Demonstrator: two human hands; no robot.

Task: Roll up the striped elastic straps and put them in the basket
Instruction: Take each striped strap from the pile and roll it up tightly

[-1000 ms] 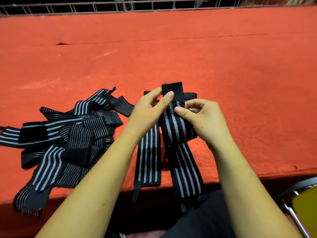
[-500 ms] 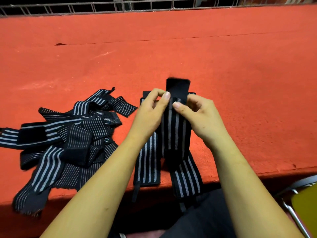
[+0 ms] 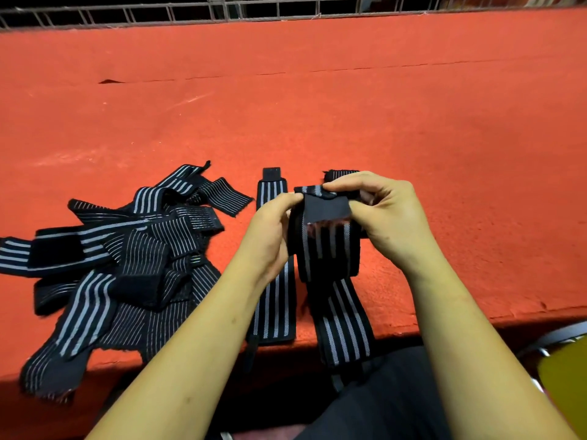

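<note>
I hold one black strap with grey stripes [image 3: 330, 246] above the red table's front edge. Its plain black end is folded down toward me over the striped part. My left hand [image 3: 270, 233] pinches the fold's left side and my right hand [image 3: 384, 214] pinches its top and right side. The strap's free tail [image 3: 346, 328] hangs over the table edge. A second striped strap [image 3: 274, 300] lies flat just left of it, under my left wrist. A heap of several tangled striped straps [image 3: 127, 258] lies at the left. No basket is in view.
The red felt-covered table [image 3: 349, 106] stretches far back to a metal wire rail [image 3: 286, 7]. A chair with a metal frame and yellow seat [image 3: 565, 369] stands at the lower right, beside my dark-clothed lap.
The strap's black end, which stood up above my fingers, has been folded down toward me over the stripes. Both hands shifted slightly right.
</note>
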